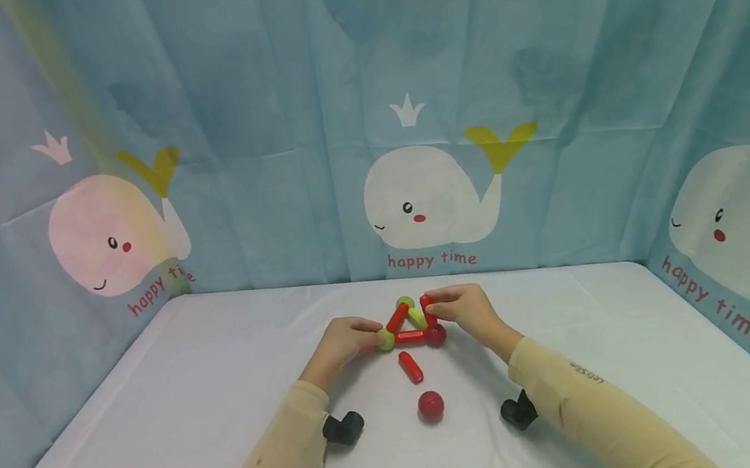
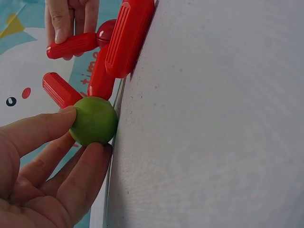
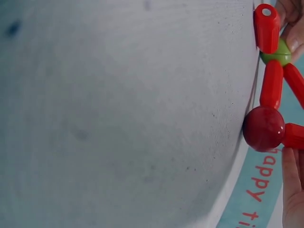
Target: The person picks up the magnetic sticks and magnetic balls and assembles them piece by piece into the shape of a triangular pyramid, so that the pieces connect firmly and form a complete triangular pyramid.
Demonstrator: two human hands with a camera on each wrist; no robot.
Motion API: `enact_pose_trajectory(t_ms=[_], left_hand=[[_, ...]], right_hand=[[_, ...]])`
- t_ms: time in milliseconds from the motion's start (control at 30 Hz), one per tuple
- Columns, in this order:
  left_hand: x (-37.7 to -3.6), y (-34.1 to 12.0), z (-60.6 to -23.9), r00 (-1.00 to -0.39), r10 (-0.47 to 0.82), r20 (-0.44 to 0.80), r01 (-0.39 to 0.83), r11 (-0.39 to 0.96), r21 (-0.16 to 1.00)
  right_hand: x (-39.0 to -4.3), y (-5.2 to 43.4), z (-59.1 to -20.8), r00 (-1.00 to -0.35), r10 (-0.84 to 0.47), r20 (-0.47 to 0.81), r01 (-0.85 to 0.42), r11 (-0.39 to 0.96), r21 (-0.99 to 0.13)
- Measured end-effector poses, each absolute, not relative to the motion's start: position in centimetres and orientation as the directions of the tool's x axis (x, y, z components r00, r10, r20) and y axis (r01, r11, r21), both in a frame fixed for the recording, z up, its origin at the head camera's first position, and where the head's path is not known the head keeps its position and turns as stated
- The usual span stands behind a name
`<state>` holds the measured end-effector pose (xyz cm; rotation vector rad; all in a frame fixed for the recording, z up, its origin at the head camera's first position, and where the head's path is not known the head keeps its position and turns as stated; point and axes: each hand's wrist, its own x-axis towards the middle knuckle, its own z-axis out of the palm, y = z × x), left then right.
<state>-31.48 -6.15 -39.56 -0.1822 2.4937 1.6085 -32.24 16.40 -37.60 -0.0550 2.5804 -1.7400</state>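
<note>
In the head view, red and yellow-green rods join balls into a triangle flat on the table. My left hand pinches the near green ball between thumb and fingers. A red rod runs from that ball to a dark red ball. My right hand holds another red rod, which stands up from the dark red ball. One more red rod slants to the far green ball. Between that far ball and the dark red one lies a yellow-green rod.
A loose red rod lies just in front of the triangle. Closer to me sits a loose red ball. Black wrist mounts stick out under both sleeves. A blue whale-print curtain stands behind the white table.
</note>
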Motion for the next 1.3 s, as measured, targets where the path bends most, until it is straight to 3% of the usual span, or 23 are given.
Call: enact_pose_trajectory(t_ms=[167,467,733,1300], left_hand=[[-31.5,-6.1,-39.5,-0.978,-0.012,-0.210,-0.196,0.410,0.891],[-31.4,-6.1,-39.7,-0.979,-0.004,-0.203,-0.184,0.433,0.882],[-31.4,-6.1,-39.6,-0.976,-0.013,-0.216,-0.198,0.455,0.868],[-31.4,-6.0,-39.6,-0.977,-0.014,-0.211,-0.194,0.453,0.870]], right_hand=[[-32.3,16.3,-37.4,-0.998,-0.063,0.004,-0.029,0.398,-0.917],[-30.0,15.9,-36.8,-0.989,0.049,0.138,-0.095,0.504,-0.859],[-28.9,15.3,-36.9,-1.000,0.012,-0.006,0.011,0.449,-0.894],[-28.3,13.3,-37.4,-0.970,-0.088,-0.228,0.135,0.586,-0.799]])
